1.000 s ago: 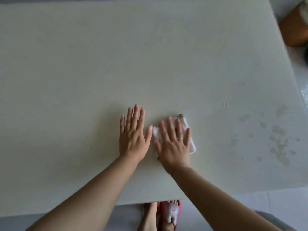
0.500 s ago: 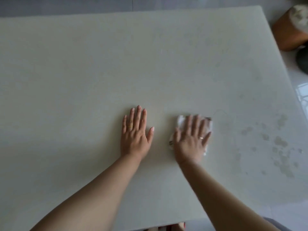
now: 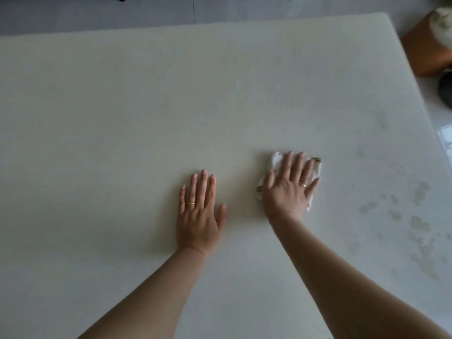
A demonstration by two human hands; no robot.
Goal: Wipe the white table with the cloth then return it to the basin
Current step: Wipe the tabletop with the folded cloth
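1. The small, crumpled white cloth (image 3: pixel 276 160) is seen on the wide white bench (image 3: pixel 122 118), right of its middle. It is pinned flat under the right hand (image 3: pixel 288 189). Only its edges show past the fingers, and a dark mark is seen at its far right corner.
2. The right hand is spread fully open, palm down, with the fingers straight and fanned. It is pressed onto the cloth and nothing is gripped. A thin gold ring (image 3: pixel 303 184) is worn on one finger.
3. The left hand (image 3: pixel 199 214) is laid flat on the bare bench, left of the cloth and apart from it. Its fingers are straight and close together, the thumb is held out, and nothing is held. A gold ring is worn here too.
4. Both bare forearms (image 3: pixel 342 277) are stretched in from the near edge.
5. A patch of wet drops (image 3: pixel 415 216) and smears is spread over the bench right of the cloth, near the right edge and apart from the cloth.
6. Past the bench's far right corner, a brown rounded object (image 3: pixel 425 52) is seen on the pale tiled floor (image 3: pixel 244 11), cut off by the frame. A dark rounded shape (image 3: pixel 446 91) lies just below it; what either is cannot be told.
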